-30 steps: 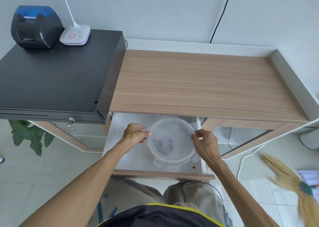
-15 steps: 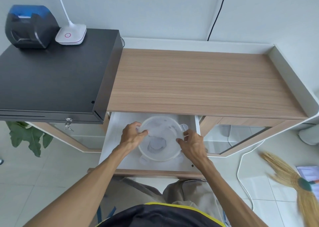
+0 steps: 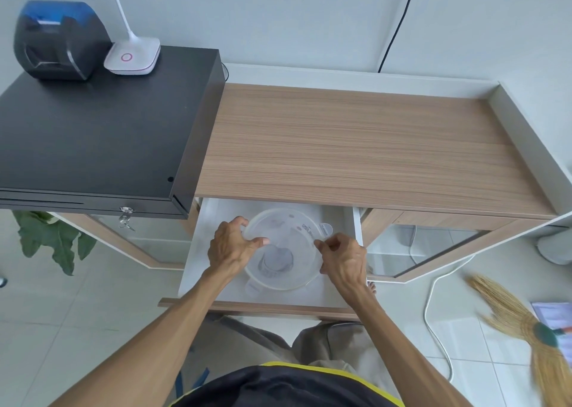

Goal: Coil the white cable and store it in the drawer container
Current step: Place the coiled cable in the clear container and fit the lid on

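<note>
A round translucent container (image 3: 283, 251) with a lid sits in the open white drawer (image 3: 334, 292) under the wooden counter. Through the lid a pale coiled shape shows faintly; I cannot tell whether it is the white cable. My left hand (image 3: 230, 245) grips the lid's left rim with thumb and fingers. My right hand (image 3: 345, 259) pinches the lid's right rim near a side clip tab (image 3: 325, 229). Both hands rest on the lid from above.
A black cash drawer box (image 3: 93, 137) stands on the left with a receipt printer (image 3: 58, 39) and a white lamp base (image 3: 133, 58). The wooden counter (image 3: 356, 149) lies behind the drawer. A white cord (image 3: 428, 307) and a broom (image 3: 526, 323) lie on the floor at right.
The container has shifted left and further back in the drawer. Both hands moved with it and stay on the lid's rim.
</note>
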